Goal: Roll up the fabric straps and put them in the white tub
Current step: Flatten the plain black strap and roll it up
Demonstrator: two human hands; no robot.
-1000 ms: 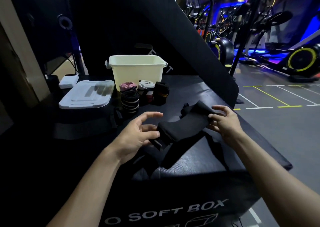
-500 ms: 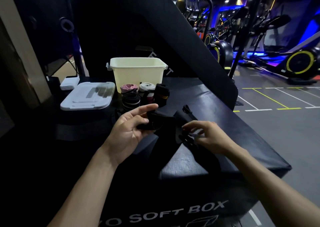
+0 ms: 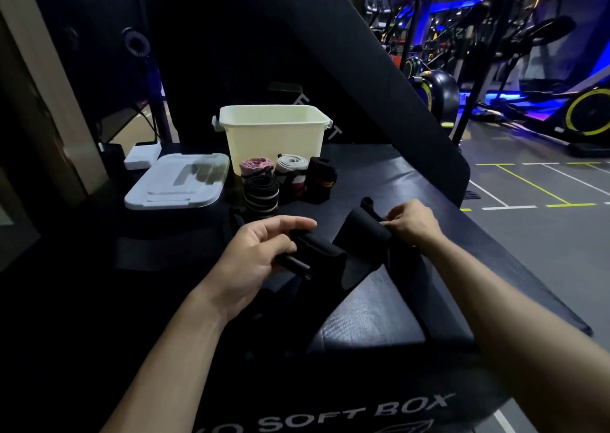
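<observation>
A wide black padded strap [image 3: 333, 251] stretches between my hands above the black soft box [image 3: 379, 313]. My left hand [image 3: 260, 254] holds its near end, thumb and fingers curled round a dark bar there. My right hand [image 3: 412, 223] pinches the far end at the right. The strap's tails hang down toward the box top. The white tub [image 3: 274, 135] stands open at the back. In front of it sit several rolled straps: a pink roll [image 3: 255, 166], a white roll [image 3: 292, 168], a black roll with a yellow mark [image 3: 321, 178] and a black striped roll [image 3: 261, 196].
The tub's white lid [image 3: 178, 181] lies flat to the left, a small white box [image 3: 142, 156] behind it. A tall black padded panel [image 3: 330, 52] leans behind the tub. The box's right edge drops to a gym floor with exercise bikes [image 3: 587, 109].
My hands have drawn apart, spreading the strap out. The right hand moved up and to the right; the left hand shifted lower on its end.
</observation>
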